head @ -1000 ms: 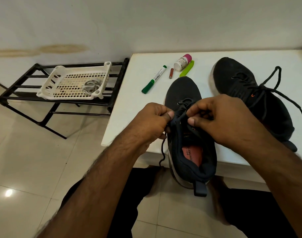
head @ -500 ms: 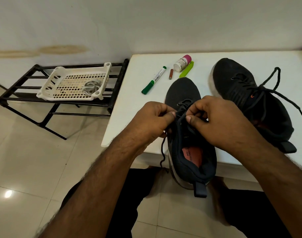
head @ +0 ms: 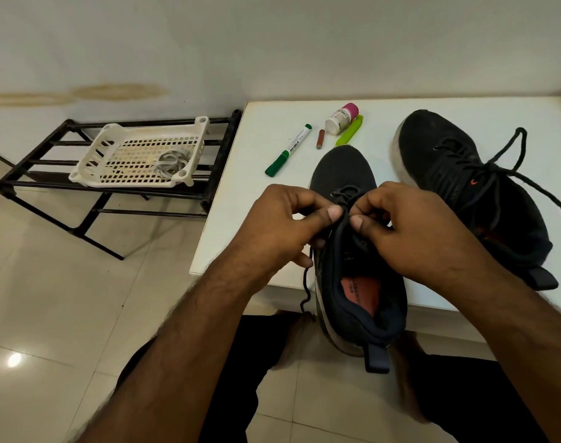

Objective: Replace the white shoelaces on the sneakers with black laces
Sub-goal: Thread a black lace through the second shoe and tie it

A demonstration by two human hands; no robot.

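- near sneaker (head: 352, 251) runs toe-away, heel over the table (head: 240, 187) edge
- left hand (head: 282, 231) and right hand (head: 410, 225) both pinch the black lace (head: 306, 282) at its upper eyelets, one per side
- loose end dangles left of the sneaker, so left hand's closer

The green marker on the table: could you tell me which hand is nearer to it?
Left. The left hand sits just below the green marker; the right hand lies farther right, across the near sneaker.

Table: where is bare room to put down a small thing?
Bare: the table strip from the marker down to the left hand, and the far right corner behind the right shoe. Crowded: around the bottle and between the shoes.
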